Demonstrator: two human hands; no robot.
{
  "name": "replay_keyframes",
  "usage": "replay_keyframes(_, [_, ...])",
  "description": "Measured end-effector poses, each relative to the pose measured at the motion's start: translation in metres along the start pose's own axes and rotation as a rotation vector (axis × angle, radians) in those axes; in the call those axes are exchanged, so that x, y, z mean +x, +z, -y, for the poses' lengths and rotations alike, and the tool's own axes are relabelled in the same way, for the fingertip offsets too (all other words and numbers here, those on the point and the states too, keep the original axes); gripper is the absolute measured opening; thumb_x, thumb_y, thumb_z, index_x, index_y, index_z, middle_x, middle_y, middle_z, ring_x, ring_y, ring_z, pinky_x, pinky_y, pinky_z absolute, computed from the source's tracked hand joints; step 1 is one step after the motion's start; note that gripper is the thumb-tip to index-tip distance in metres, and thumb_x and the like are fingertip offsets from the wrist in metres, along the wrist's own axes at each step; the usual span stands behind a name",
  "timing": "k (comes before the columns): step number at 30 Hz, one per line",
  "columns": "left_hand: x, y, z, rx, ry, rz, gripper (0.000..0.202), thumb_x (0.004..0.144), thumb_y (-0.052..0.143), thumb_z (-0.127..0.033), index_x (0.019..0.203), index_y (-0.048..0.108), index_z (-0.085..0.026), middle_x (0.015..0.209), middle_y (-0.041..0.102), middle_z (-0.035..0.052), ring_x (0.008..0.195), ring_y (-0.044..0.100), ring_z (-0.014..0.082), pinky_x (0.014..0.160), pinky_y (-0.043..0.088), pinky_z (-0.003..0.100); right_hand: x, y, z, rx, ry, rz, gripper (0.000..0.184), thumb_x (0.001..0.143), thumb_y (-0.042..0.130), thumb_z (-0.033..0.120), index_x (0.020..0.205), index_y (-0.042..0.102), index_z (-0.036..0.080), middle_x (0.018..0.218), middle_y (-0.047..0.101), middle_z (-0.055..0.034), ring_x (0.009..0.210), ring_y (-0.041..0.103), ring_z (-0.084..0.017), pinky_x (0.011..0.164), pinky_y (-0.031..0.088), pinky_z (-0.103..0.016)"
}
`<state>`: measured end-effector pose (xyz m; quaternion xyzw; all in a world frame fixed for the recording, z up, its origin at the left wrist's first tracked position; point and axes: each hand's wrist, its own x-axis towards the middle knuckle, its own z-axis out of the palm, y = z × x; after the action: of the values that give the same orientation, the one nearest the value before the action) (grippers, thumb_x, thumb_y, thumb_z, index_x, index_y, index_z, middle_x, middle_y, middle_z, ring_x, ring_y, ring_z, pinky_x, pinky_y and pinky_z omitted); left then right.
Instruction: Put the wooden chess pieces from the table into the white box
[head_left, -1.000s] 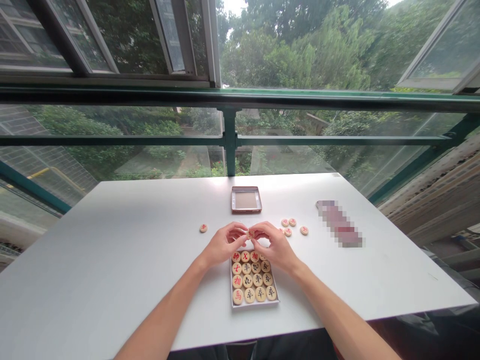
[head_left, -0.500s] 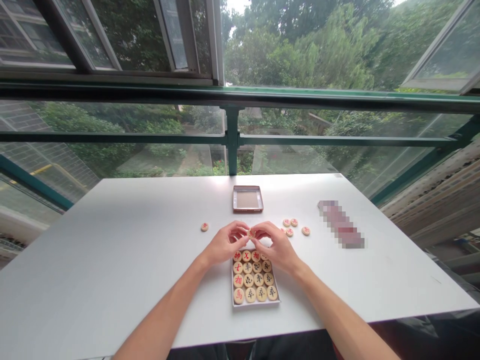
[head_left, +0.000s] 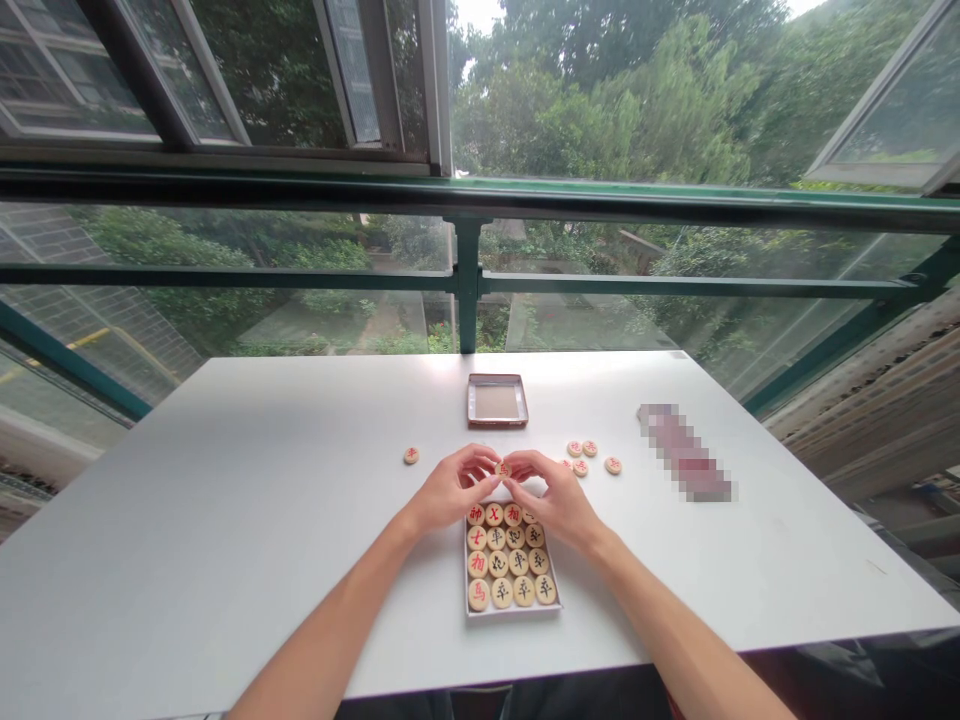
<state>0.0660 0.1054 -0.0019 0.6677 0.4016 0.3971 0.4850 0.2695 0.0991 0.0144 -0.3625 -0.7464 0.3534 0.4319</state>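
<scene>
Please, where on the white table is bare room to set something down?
The widest bare patch of the white table lies left of the left forearm and the lone piece. Another lies between the right forearm and the pixelated object. The middle is crowded: left hand and right hand hold a lettered piece by the box, with loose pieces beside the right.

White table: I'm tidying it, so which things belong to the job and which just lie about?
Job in hand:
- held piece, between left hand and right hand
- white tray of pieces
- loose pieces
- probably brown-rimmed box

Just lying about, apparently:
- blurred-out object
</scene>
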Motion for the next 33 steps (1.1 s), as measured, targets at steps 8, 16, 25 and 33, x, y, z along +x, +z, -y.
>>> replay_keyframes(8, [0.000,0.000,-0.001,0.004,-0.008,-0.003,0.030,0.088,0.068,-0.041,0.109,0.064,-0.020,0.100,0.070,0.0070,0.092,0.067,0.0197,0.074,0.054,0.029,0.001,-0.001,0.002,0.041,0.043,0.019,0.015,0.090,0.065,0.028,0.104,0.066,0.022,0.097,0.071,-0.0046,0.086,0.068,-0.018,0.080,0.059,-0.035])
replay_keyframes(16, [0.001,0.001,-0.001,0.002,0.004,-0.015,0.031,0.087,0.067,-0.043,0.108,0.064,-0.020,0.101,0.070,0.0077,0.093,0.067,0.0199,0.073,0.054,0.028,0.001,-0.001,0.000,0.054,0.068,0.014,0.013,0.091,0.064,0.030,0.102,0.066,0.023,0.098,0.070,-0.0046,0.085,0.067,-0.018,0.079,0.058,-0.034])
replay_keyframes(25, [0.001,0.000,0.000,0.003,-0.008,-0.020,0.030,0.088,0.066,-0.041,0.109,0.063,-0.019,0.102,0.067,0.0082,0.092,0.066,0.0197,0.071,0.056,0.028,0.000,-0.001,-0.009,0.131,0.061,-0.022,0.018,0.093,0.061,0.031,0.109,0.067,0.024,0.106,0.068,-0.0064,0.093,0.068,-0.019,0.088,0.058,-0.038])
replay_keyframes(33, [0.001,0.001,0.001,-0.006,-0.022,-0.022,0.031,0.088,0.066,-0.043,0.109,0.064,-0.020,0.101,0.067,0.0077,0.088,0.066,0.0190,0.070,0.057,0.029,0.002,0.000,-0.013,0.332,0.155,-0.019,0.020,0.091,0.064,0.034,0.107,0.064,0.022,0.101,0.070,-0.0050,0.094,0.071,-0.020,0.091,0.060,-0.040])
